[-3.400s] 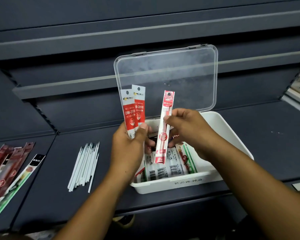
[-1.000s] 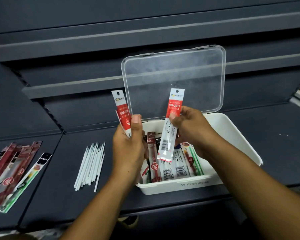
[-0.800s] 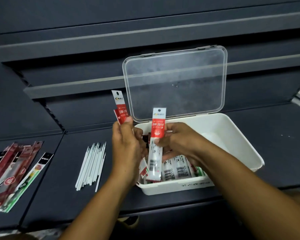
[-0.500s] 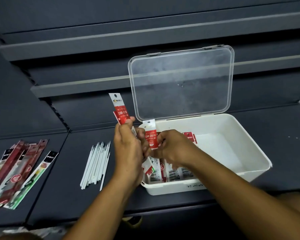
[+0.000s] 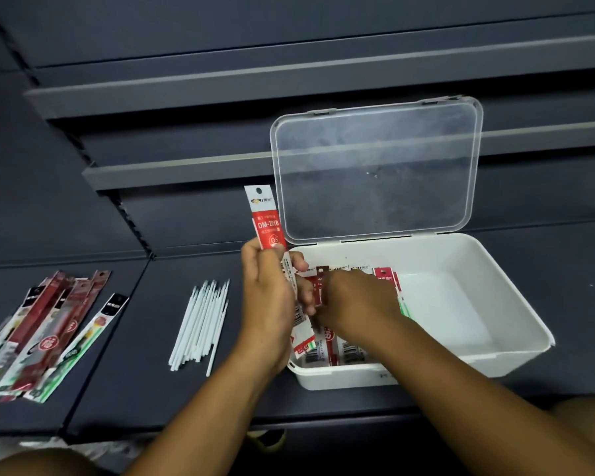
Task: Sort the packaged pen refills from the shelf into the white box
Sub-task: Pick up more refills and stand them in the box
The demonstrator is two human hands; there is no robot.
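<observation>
My left hand (image 5: 268, 304) holds a red-and-white refill pack (image 5: 267, 221) upright at the left edge of the white box (image 5: 516, 355). My right hand (image 5: 358, 304) is inside the box, palm down. It lies on the refill packs (image 5: 327, 352) that lie flat in the box's left half. Its fingers curl down among them, and whether they grip a pack is hidden. The box's right half shows bare white floor. The clear lid (image 5: 375, 173) stands open behind it.
A bundle of loose white refill tubes (image 5: 203, 324) lies on the dark shelf left of the box. Further left is a pile of packaged refills (image 5: 45, 331) in red and green wrappers. Dark shelf rails run behind the box.
My right hand has gone down into the box with the pack it held upright, and now rests low on the packs. My left hand kept its pack upright. The view shifted left.
</observation>
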